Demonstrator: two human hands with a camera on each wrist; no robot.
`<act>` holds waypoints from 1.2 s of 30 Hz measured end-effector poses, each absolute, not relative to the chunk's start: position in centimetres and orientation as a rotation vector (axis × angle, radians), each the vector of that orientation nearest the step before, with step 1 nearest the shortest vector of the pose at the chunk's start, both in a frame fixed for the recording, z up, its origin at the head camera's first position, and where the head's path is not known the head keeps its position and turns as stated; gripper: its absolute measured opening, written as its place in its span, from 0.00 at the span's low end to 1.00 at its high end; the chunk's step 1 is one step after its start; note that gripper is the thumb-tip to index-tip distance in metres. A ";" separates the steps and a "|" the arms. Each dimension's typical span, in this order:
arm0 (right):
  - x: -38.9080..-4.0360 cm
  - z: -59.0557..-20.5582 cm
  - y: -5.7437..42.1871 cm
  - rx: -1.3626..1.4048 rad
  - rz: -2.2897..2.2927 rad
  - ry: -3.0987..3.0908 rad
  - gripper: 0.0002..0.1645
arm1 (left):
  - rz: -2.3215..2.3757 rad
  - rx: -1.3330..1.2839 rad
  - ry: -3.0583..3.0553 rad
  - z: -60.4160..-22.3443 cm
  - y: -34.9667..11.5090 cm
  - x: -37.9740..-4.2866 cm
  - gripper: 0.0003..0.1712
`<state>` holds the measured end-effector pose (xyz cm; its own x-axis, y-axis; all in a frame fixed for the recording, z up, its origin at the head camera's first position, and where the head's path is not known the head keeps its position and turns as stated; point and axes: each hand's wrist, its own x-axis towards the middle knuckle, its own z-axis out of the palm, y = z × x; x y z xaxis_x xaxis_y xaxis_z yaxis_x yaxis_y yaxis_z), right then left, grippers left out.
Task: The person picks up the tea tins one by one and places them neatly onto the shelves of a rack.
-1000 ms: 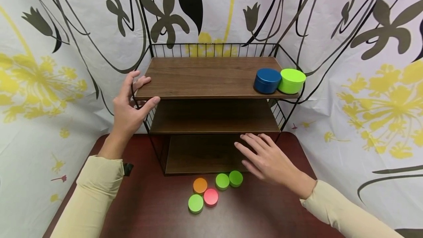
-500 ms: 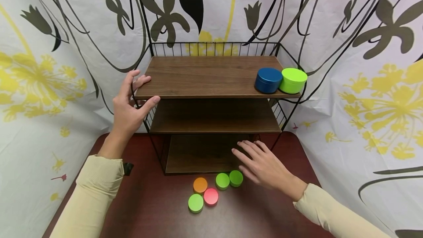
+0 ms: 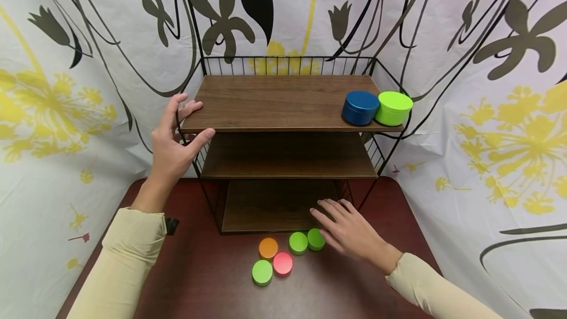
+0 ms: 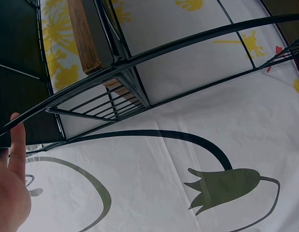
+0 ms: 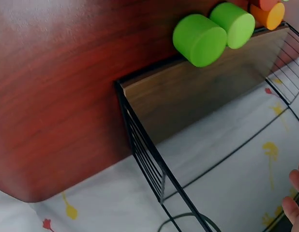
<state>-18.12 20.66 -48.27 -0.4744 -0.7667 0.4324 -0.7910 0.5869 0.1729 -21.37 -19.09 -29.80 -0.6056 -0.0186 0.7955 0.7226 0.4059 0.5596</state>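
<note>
A three-tier wire rack with brown wooden shelves (image 3: pixel 283 102) stands on the table. My left hand (image 3: pixel 170 146) grips the rack's left side at the top shelf, thumb at the front edge and other fingers around the black wire frame (image 4: pixel 154 51). With fingers spread and slightly bent, my right hand (image 3: pixel 350 230) hovers at the lower right of the rack, holding nothing. Its fingertips are close to a darker green round container (image 3: pixel 316 239). Beside that stands a light green container (image 3: pixel 298 243). An orange container (image 3: pixel 268 248), a red one (image 3: pixel 282 264) and another light green one (image 3: pixel 263 273) cluster to the left.
On the top shelf's right end sit a blue round tin (image 3: pixel 361 108) and a bright lime tin (image 3: pixel 393 108), side by side. The dark red table (image 3: pixel 199 279) has rounded back corners. White patterned cloth (image 3: pixel 487 137) hangs around the back and sides.
My right hand has moved down and slightly left, closer to the green containers. The left hand stays on the rack, and the containers have not moved.
</note>
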 end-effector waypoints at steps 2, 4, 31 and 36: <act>-18.1 -48.8 20.6 1.246 0.070 -2.354 0.29 | -1.258 -0.600 -1.913 -29.9 -19.1 -21.4 0.42; -18.0 -49.2 20.6 1.249 0.071 -2.362 0.29 | -1.254 -0.596 -1.913 -29.9 -19.2 -21.4 0.43; -17.2 -55.8 20.7 1.278 -0.059 -2.535 0.36 | -1.251 -0.599 -1.914 -30.3 -19.3 -22.0 0.43; -17.1 -56.7 20.6 1.278 -0.056 -2.560 0.36 | -1.255 -0.607 -1.904 -29.8 -18.9 -21.4 0.42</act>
